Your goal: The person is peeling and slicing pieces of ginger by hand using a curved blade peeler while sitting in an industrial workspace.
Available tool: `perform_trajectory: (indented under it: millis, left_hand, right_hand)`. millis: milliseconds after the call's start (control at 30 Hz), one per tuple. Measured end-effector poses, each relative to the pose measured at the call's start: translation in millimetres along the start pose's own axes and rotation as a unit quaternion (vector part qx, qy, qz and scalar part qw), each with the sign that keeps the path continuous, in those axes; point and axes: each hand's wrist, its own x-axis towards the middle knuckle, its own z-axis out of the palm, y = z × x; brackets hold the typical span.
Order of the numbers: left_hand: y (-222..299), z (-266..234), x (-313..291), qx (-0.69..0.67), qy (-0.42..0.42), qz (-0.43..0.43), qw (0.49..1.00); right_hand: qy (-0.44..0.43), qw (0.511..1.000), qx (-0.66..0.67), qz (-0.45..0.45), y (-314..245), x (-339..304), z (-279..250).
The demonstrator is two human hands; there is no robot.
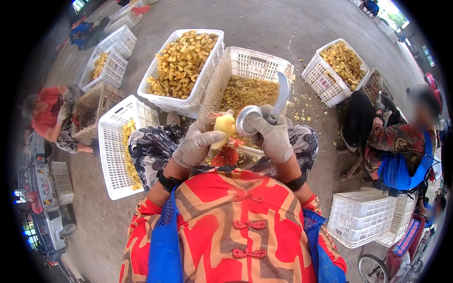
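Note:
My left hand (196, 145), in a pale work glove, is closed around a peeled yellow piece of ginger (225, 125) held over my lap. Beside it, my gloved right hand (276, 137) grips a metal tool (282, 96) with a broad curved blade pointing up and away. A round metal ring or cup (246, 120) sits at that hand's left, close to the ginger; how it joins the blade is hidden by my fingers. Below the ginger lies something red (229, 154). Just beyond both hands, a white crate (257, 61) holds a layer of yellowish scraps.
A white crate heaped with unpeeled ginger (181, 66) stands ahead left. To my left, another crate (111, 141) contains paler pieces. Ahead right is a crate of ginger (325, 85); a person (401, 137) sits nearby. Stacked crates (363, 217) stand lower right. Scraps litter the floor.

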Motion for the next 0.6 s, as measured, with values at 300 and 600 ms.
perform_trajectory:
  millis: [300, 600]
  left_hand:
    - [5.4, -4.5, -6.8, 0.030, 0.008, -0.065, 0.997]
    - [0.7, -12.3, -8.8, 0.022, -0.012, -0.047, 0.999]
  right_hand:
    - [0.078, 0.979, -0.147, -0.118, 11.0, 27.2, -19.6]
    - [0.056, 0.972, -0.179, -0.140, 12.0, 27.4, -13.2]
